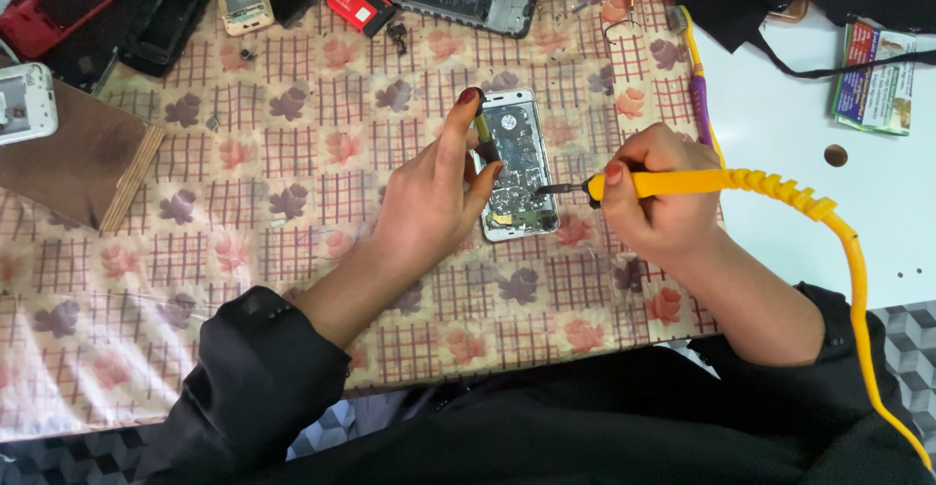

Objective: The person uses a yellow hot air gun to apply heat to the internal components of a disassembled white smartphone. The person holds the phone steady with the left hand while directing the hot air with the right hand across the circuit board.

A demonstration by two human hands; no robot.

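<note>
My left hand (429,197) pins the opened phone (517,163) on the tabletop (292,202); my right hand (653,202) keeps a closed grip on the yellow soldering iron (702,183).

Even, fairly bright overhead light; soft short shadows under both hands. Mild glare on the white tabletop (829,115) at right. Centre sharp; slight softness and wide-angle bending toward edges. Dark sleeves lose detail.
</note>
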